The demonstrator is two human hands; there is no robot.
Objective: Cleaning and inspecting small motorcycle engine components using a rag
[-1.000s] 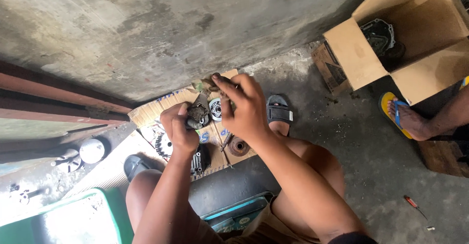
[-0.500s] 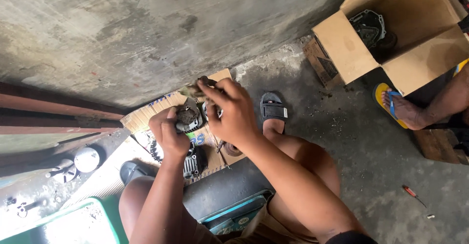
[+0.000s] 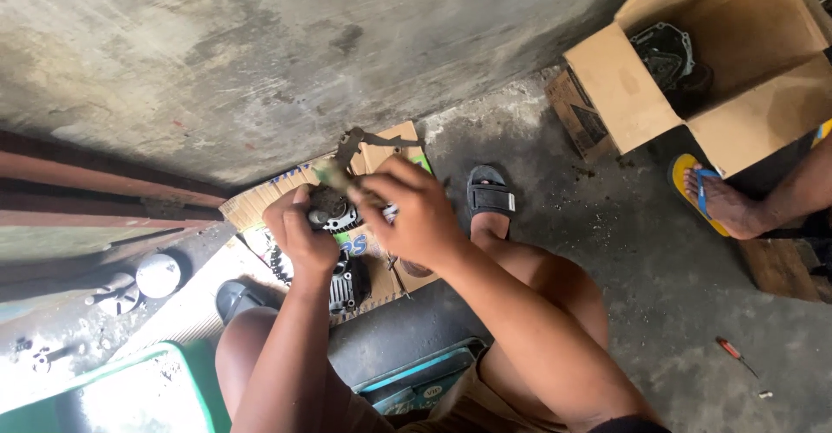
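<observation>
We held a small, dark, greasy metal engine part (image 3: 332, 210) just above a flattened sheet of cardboard (image 3: 260, 203) that lay on the concrete floor (image 3: 607, 251) at the foot of a rough grey wall (image 3: 260, 52). Our left hand (image 3: 299, 234) had its fingers (image 3: 305, 197) clenched around the part from the near side, gripping it firmly. Our right hand (image 3: 414, 212) came in from the other side, its fingers closed on a thin tool (image 3: 334, 175) whose tip met the top of the part; the tool was blurred and we could not tell its kind. Under our hands, on the cardboard, lay a finned metal piece (image 3: 340, 290) and a toothed gear (image 3: 277, 264). A bent metal bracket (image 3: 364, 143) rested at the far edge of the cardboard. Our right foot wore a grey sandal (image 3: 490, 195) just beside the sheet. To the left stood a green tub (image 3: 195, 372) and a round white knob (image 3: 158, 274). Well apart to the right sat an open cardboard box (image 3: 624, 95) with a dark engine cover (image 3: 663, 52) inside, and near it another person's foot in a yellow flip-flop (image 3: 689, 173). A red-handled screwdriver (image 3: 732, 352) lay on the floor.
</observation>
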